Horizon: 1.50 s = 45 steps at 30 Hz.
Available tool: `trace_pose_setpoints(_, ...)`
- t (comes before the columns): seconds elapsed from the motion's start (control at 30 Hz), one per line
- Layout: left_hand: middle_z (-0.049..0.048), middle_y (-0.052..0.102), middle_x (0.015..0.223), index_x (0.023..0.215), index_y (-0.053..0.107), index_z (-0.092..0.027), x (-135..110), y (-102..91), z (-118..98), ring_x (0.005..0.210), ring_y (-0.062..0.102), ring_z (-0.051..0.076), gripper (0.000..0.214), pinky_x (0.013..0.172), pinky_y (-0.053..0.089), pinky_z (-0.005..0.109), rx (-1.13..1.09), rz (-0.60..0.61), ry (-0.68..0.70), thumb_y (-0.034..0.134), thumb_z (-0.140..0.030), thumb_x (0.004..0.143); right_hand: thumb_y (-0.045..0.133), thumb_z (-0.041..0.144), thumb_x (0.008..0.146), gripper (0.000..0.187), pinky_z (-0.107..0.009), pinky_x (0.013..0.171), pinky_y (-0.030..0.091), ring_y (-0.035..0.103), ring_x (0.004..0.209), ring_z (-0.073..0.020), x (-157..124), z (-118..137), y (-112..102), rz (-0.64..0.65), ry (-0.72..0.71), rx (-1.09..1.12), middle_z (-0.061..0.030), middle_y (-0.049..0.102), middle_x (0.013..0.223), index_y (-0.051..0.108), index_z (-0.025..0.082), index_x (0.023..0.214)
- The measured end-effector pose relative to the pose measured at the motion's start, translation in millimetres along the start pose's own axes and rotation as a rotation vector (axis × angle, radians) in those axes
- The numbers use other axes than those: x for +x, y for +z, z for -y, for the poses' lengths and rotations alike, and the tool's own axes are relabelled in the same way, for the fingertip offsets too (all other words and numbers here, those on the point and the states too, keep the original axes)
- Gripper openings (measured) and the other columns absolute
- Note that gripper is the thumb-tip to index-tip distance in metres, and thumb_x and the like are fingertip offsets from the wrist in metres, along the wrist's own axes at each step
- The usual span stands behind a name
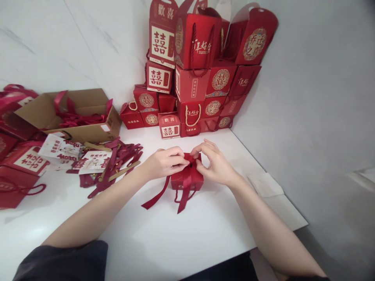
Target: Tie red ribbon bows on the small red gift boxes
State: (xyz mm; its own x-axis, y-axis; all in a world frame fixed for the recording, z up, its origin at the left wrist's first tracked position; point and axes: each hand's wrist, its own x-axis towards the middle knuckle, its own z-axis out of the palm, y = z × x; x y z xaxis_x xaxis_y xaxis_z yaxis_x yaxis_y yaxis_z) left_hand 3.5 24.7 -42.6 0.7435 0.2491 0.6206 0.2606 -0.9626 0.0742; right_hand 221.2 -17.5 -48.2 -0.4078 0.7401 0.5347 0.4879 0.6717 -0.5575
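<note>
Red satin ribbon (185, 188) is draping softly over a light card gift box (195, 180) on the white table (164, 238), the left hand (164, 163) and right hand (215, 164) pinching its slippery knot together on top.

This is looking like a small packing corner, in a home or small shop: a white table (164, 242) is meeting marble-patterned walls (58, 43), red wedding gift boxes (199, 78) are stacking up at twelve o'clock, and a cardboard carton (79, 117) is sitting at ten o'clock.
</note>
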Motion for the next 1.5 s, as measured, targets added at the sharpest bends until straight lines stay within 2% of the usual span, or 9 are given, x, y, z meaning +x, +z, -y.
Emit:
trace_pose_setpoints(0.4, -0.0016, 0.062, 0.082, 0.088, 0.068, -0.021, -1.0, 0.3, 0.2, 0.064, 0.059, 0.004, 0.009, 0.054, 0.045, 0.015, 0.042, 0.017, 0.015, 0.059, -0.022, 0.086, 0.053, 0.009, 0.079, 0.014, -0.039, 0.09, 0.041, 0.056, 0.08, -0.0194, 1.9, -2.1, 4.9, -0.043, 0.039, -0.058, -0.0014, 0.059, 0.078, 0.056, 0.022, 0.084)
trace_pose_setpoints(0.53, -0.0016, 0.063, 0.082, 0.091, 0.069, -0.022, -2.0, 0.5, -0.5, 0.062, 0.058, 0.003, 0.011, 0.051, 0.043, 0.015, 0.07, 0.027, 0.018, 0.059, -0.024, 0.086, 0.053, 0.008, 0.077, 0.016, -0.04, 0.084, 0.042, 0.056, 0.087, -0.0237, 1.7, -11.3, 3.6, -0.263, 0.094, -0.193, -0.0054, 0.061, 0.086, 0.056, 0.022, 0.085)
trace_pose_setpoints(0.67, -0.001, 0.064, 0.082, 0.089, 0.068, -0.021, -1.6, 0.8, -1.3, 0.06, 0.058, 0.003, 0.01, 0.051, 0.043, 0.015, 0.078, 0.02, 0.013, 0.059, -0.024, 0.087, 0.043, 0.001, 0.072, 0.034, -0.039, 0.081, 0.046, 0.059, 0.089, -0.0237, -4.0, -28.4, -26.5, -0.475, 0.176, -0.175, -0.007, 0.063, 0.095, 0.059, 0.022, 0.093)
trace_pose_setpoints(0.73, -0.0007, 0.065, 0.082, 0.089, 0.068, -0.021, -1.6, 0.9, -1.2, 0.06, 0.058, 0.004, 0.01, 0.051, 0.044, 0.015, 0.073, 0.016, 0.013, 0.059, -0.023, 0.087, 0.043, 0.001, 0.073, 0.029, -0.038, 0.08, 0.046, 0.06, 0.086, -0.0223, -8.5, -33.8, -46.9, -0.37, 0.243, -0.113, -0.0045, 0.065, 0.087, 0.061, 0.022, 0.082)
trace_pose_setpoints(0.87, -0.0006, 0.065, 0.083, 0.093, 0.067, -0.02, -2.6, 0.8, 0.3, 0.063, 0.06, 0.004, 0.01, 0.053, 0.045, 0.015, 0.077, 0.017, 0.033, 0.06, -0.022, 0.086, 0.06, 0.017, 0.079, 0.023, -0.034, 0.077, 0.05, 0.064, 0.086, -0.0188, -14.8, -35.2, -70.3, 0.387, 0.383, 0.331, -0.0025, 0.069, 0.095, 0.061, 0.023, 0.101)
trace_pose_setpoints(0.93, -0.0003, 0.065, 0.084, 0.095, 0.067, -0.021, -3.0, 0.6, 0.8, 0.064, 0.06, 0.005, 0.011, 0.053, 0.045, 0.015, 0.085, 0.028, 0.046, 0.06, -0.022, 0.086, 0.067, 0.031, 0.079, 0.034, -0.034, 0.077, 0.051, 0.066, 0.086, -0.0185, -14.0, -34.3, -67.2, 0.644, 0.441, 0.577, -0.0043, 0.071, 0.096, 0.057, 0.022, 0.111)
trace_pose_setpoints(1.1, 0.0016, 0.065, 0.086, 0.097, 0.067, -0.021, 0.3, -2.7, -1.1, 0.067, 0.062, 0.007, 0.013, 0.056, 0.047, 0.016, 0.039, 0.059, 0.013, 0.059, -0.021, 0.087, 0.048, 0.056, 0.089, 0.041, -0.03, 0.066, 0.05, 0.064, 0.062, -0.0151, -4.8, -29.4, -38.5, 0.469, 0.628, 0.805, -0.0026, 0.067, 0.067, 0.059, 0.017, 0.083)
trace_pose_setpoints(1.27, 0.0048, 0.065, 0.092, 0.097, 0.069, -0.02, 11.1, -14.5, -6.9, 0.08, 0.064, 0.011, 0.014, 0.074, 0.053, 0.022, -0.14, 0.112, -0.104, 0.059, -0.018, 0.087, 0.065, 0.052, 0.078, 0.039, -0.021, 0.04, 0.028, 0.036, 0.037, -0.0048, -2.8, -24.4, -27.8, 0.473, 0.694, 0.626, 0.007, 0.046, 0.043, 0.057, 0.016, 0.063)
trace_pose_setpoints(1.5, 0.0038, 0.064, 0.091, 0.094, 0.069, -0.019, 19.9, -38.1, -6.7, 0.068, 0.063, 0.01, 0.021, 0.062, 0.054, 0.02, -0.429, 0.206, -0.584, 0.071, -0.029, 0.076, 0.065, 0.048, 0.08, 0.036, -0.022, 0.048, 0.041, 0.051, 0.045, -0.008, -6.3, -29.5, -32.4, 0.522, 0.654, 0.719, 0.0028, 0.058, 0.051, 0.056, 0.016, 0.064)
